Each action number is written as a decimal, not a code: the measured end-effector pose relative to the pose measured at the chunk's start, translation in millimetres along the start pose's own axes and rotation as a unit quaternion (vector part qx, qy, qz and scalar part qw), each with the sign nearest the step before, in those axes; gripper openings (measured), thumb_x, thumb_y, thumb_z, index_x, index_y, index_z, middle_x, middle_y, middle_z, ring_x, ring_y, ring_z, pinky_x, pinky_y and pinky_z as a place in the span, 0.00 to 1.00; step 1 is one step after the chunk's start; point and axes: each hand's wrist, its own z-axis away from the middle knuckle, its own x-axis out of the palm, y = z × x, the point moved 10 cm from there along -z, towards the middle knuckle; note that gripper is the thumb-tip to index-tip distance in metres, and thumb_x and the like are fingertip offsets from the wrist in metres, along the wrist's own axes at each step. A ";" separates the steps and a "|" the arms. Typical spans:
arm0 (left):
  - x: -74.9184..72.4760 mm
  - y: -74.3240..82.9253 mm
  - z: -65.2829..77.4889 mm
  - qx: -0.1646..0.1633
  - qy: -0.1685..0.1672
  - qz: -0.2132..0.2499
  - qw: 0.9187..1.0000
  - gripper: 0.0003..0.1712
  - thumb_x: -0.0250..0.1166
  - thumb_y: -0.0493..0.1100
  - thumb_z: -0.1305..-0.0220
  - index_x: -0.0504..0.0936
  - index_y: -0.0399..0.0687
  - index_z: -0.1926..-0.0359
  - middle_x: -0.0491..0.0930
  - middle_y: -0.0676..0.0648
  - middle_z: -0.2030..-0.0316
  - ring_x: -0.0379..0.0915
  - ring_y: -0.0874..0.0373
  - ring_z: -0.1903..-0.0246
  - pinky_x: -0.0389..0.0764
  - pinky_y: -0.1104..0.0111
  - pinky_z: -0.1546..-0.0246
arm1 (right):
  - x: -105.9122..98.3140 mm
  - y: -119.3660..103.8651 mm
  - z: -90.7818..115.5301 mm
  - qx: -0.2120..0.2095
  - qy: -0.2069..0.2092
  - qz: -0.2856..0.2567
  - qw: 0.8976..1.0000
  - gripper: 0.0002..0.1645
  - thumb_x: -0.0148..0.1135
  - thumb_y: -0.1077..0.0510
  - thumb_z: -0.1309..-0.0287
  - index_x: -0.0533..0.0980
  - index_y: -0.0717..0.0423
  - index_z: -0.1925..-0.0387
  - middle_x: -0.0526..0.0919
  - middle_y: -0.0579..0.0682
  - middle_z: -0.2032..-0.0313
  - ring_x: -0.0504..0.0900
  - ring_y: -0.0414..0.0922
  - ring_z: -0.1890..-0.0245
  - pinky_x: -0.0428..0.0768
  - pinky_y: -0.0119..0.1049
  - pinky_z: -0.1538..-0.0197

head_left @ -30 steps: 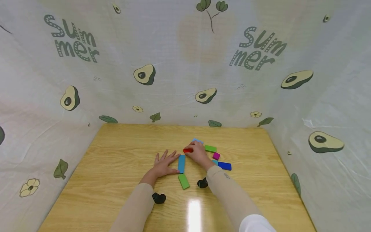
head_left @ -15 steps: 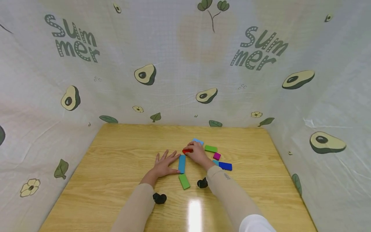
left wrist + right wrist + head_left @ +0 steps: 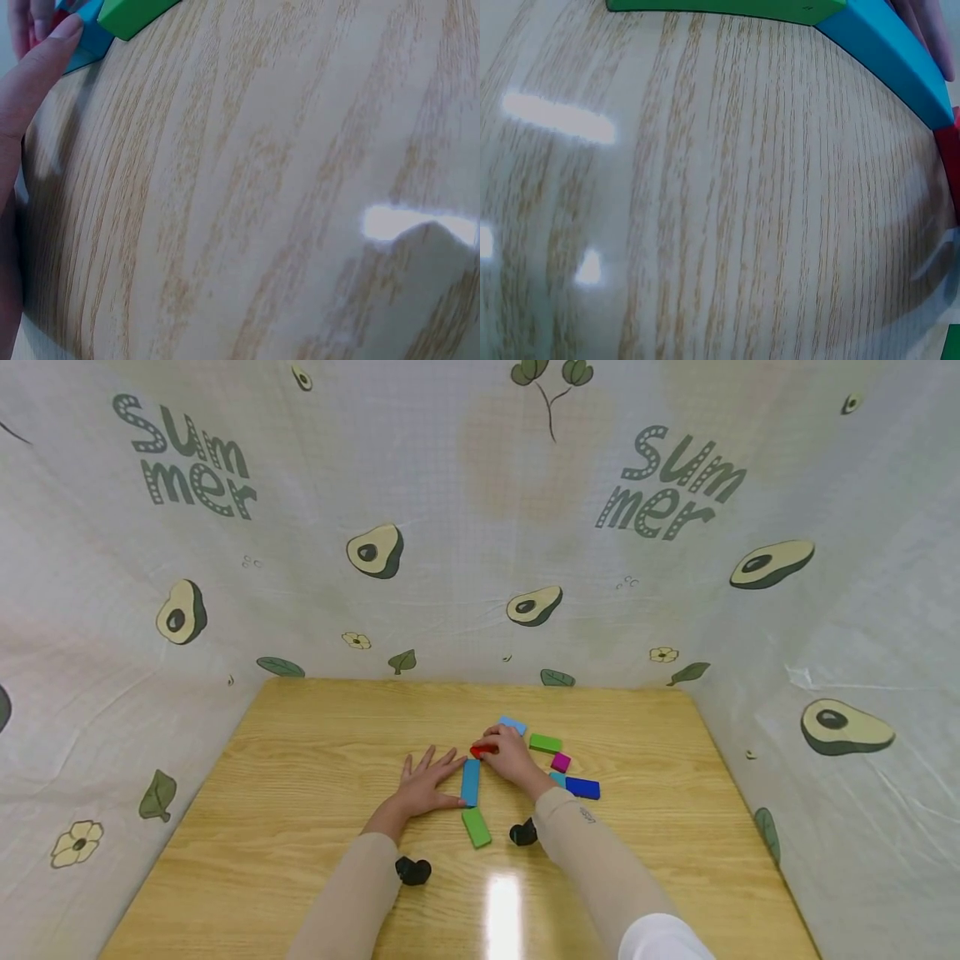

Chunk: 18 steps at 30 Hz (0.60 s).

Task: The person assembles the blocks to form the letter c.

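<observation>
My left hand (image 3: 422, 789) lies on the table with its fingers spread. Its thumb and index fingertip touch the left side of an upright-lying blue block (image 3: 470, 783), near either end. Just beyond that block's far end, my right hand (image 3: 513, 756) pinches a red block (image 3: 478, 751), partly hidden by the fingers. A green block (image 3: 476, 828) lies slightly turned at the blue block's near end. In the right wrist view the green block (image 3: 727, 7), blue block (image 3: 889, 60) and red block (image 3: 949, 157) form a bent row, touching or nearly so.
Beyond and right of my right hand lie a light blue block (image 3: 513, 725), another green block (image 3: 545, 743), a magenta block (image 3: 560, 762), a dark blue block (image 3: 582, 788) and a partly hidden teal block (image 3: 557, 780). A printed cloth (image 3: 450, 485) surrounds the wooden table (image 3: 315, 735).
The red block and my right fingertips have shifted very slightly left, toward the blue block's far end. My left hand stays in place.
</observation>
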 end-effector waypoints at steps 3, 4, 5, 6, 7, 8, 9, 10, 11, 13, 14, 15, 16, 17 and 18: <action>0.6 -1.4 -0.7 -0.004 -0.001 -0.006 1.000 0.49 0.62 0.70 0.42 0.55 0.65 0.24 0.46 0.52 0.24 0.26 0.43 0.26 0.24 0.37 0.36 | -0.7 -0.8 0.2 -0.003 0.004 0.003 1.000 0.12 0.64 0.61 0.37 0.84 0.52 0.52 0.74 0.53 0.46 0.69 0.54 0.44 0.69 0.50 0.42; 0.6 -1.3 -0.8 -0.002 0.002 -0.004 1.000 0.49 0.63 0.70 0.42 0.55 0.64 0.24 0.47 0.51 0.24 0.26 0.42 0.26 0.24 0.37 0.36 | -0.6 -0.7 0.6 -0.003 0.004 0.003 1.000 0.12 0.64 0.61 0.36 0.84 0.52 0.52 0.74 0.54 0.46 0.69 0.54 0.44 0.69 0.50 0.42; 1.0 -1.1 -0.9 0.002 0.006 -0.003 1.000 0.49 0.63 0.70 0.42 0.56 0.63 0.24 0.48 0.50 0.24 0.27 0.41 0.26 0.24 0.36 0.37 | -0.5 -0.6 1.0 -0.004 0.003 0.005 1.000 0.13 0.63 0.61 0.36 0.84 0.52 0.52 0.74 0.53 0.46 0.69 0.54 0.44 0.69 0.50 0.42; 1.9 -1.3 -1.1 0.005 0.007 -0.003 1.000 0.50 0.62 0.70 0.42 0.56 0.63 0.24 0.48 0.50 0.24 0.27 0.41 0.26 0.24 0.36 0.37 | -0.5 -0.6 1.4 -0.004 0.003 0.004 1.000 0.12 0.63 0.61 0.36 0.84 0.52 0.52 0.74 0.53 0.46 0.69 0.54 0.44 0.69 0.50 0.42; 1.5 -0.6 -1.1 0.009 0.012 0.001 1.000 0.50 0.63 0.70 0.42 0.56 0.61 0.24 0.49 0.48 0.24 0.28 0.40 0.26 0.23 0.36 0.37 | -0.7 -0.7 1.7 -0.005 0.004 0.004 1.000 0.12 0.63 0.61 0.36 0.84 0.52 0.52 0.74 0.53 0.46 0.69 0.54 0.44 0.69 0.50 0.42; 1.9 -0.6 -1.0 0.012 0.014 0.005 1.000 0.50 0.63 0.70 0.42 0.57 0.61 0.24 0.49 0.47 0.25 0.28 0.39 0.26 0.23 0.36 0.37 | -0.6 -0.6 2.1 -0.005 0.003 0.005 1.000 0.12 0.63 0.61 0.36 0.84 0.52 0.52 0.74 0.53 0.46 0.69 0.54 0.44 0.69 0.50 0.42; 2.7 -0.8 -1.0 0.015 0.016 0.006 1.000 0.50 0.63 0.70 0.42 0.57 0.60 0.24 0.49 0.47 0.25 0.27 0.39 0.26 0.22 0.36 0.37 | -0.6 -0.3 2.3 -0.005 0.001 0.004 1.000 0.13 0.63 0.61 0.36 0.84 0.51 0.52 0.74 0.53 0.45 0.68 0.54 0.44 0.69 0.50 0.41; 3.8 -1.4 -1.1 0.017 0.017 0.006 1.000 0.50 0.62 0.71 0.42 0.56 0.60 0.24 0.49 0.47 0.25 0.27 0.39 0.26 0.22 0.36 0.37 | -0.8 -0.2 2.6 -0.004 0.000 0.002 1.000 0.13 0.63 0.60 0.36 0.84 0.51 0.52 0.74 0.53 0.45 0.68 0.54 0.44 0.69 0.51 0.41; 4.7 -2.2 -1.4 0.018 0.018 0.008 1.000 0.51 0.62 0.71 0.43 0.57 0.60 0.24 0.49 0.47 0.25 0.27 0.39 0.26 0.21 0.36 0.38 | -1.2 0.0 2.9 -0.004 -0.001 -0.001 1.000 0.13 0.63 0.60 0.36 0.84 0.51 0.51 0.74 0.53 0.45 0.68 0.54 0.43 0.68 0.51 0.41; 6.9 -5.7 -3.0 0.014 0.018 0.009 1.000 0.51 0.61 0.73 0.44 0.56 0.63 0.24 0.48 0.49 0.24 0.25 0.41 0.26 0.20 0.37 0.37 | -2.8 1.0 3.1 -0.002 0.000 -0.003 1.000 0.13 0.64 0.59 0.36 0.84 0.50 0.51 0.74 0.52 0.45 0.68 0.54 0.42 0.67 0.52 0.40; 8.8 -8.3 -4.3 0.010 0.016 0.009 1.000 0.52 0.61 0.74 0.44 0.55 0.64 0.24 0.47 0.51 0.24 0.24 0.42 0.26 0.19 0.38 0.37 | -4.7 1.2 3.6 -0.002 0.001 -0.006 1.000 0.13 0.64 0.59 0.37 0.84 0.50 0.51 0.74 0.52 0.44 0.67 0.54 0.42 0.67 0.52 0.40; 9.9 -10.0 -5.4 0.009 0.017 0.008 1.000 0.52 0.60 0.75 0.45 0.54 0.65 0.24 0.46 0.52 0.24 0.23 0.43 0.26 0.19 0.39 0.37 | -6.0 2.4 3.7 0.000 0.002 -0.007 1.000 0.13 0.65 0.59 0.37 0.84 0.50 0.51 0.74 0.52 0.44 0.67 0.54 0.41 0.66 0.53 0.39; 10.7 -11.9 -6.5 0.006 0.018 0.009 1.000 0.52 0.60 0.75 0.45 0.54 0.66 0.24 0.46 0.53 0.24 0.23 0.44 0.26 0.19 0.39 0.37 | -7.8 3.3 3.9 0.001 0.004 -0.009 1.000 0.13 0.65 0.59 0.38 0.84 0.50 0.52 0.74 0.53 0.44 0.67 0.55 0.41 0.66 0.53 0.39; 11.0 -13.2 -7.0 0.003 0.016 0.009 1.000 0.52 0.60 0.75 0.46 0.54 0.68 0.24 0.45 0.54 0.24 0.22 0.45 0.26 0.18 0.39 0.37 | -9.3 4.4 4.2 0.001 0.006 -0.009 1.000 0.13 0.66 0.58 0.38 0.84 0.50 0.52 0.74 0.53 0.44 0.67 0.55 0.40 0.66 0.53 0.39; 11.5 -14.3 -7.4 0.002 0.015 0.006 1.000 0.52 0.60 0.75 0.46 0.53 0.69 0.24 0.44 0.55 0.24 0.22 0.45 0.26 0.18 0.40 0.37 | -10.7 5.9 4.5 0.002 0.007 -0.010 1.000 0.13 0.66 0.58 0.38 0.84 0.50 0.52 0.74 0.53 0.44 0.66 0.55 0.40 0.66 0.52 0.39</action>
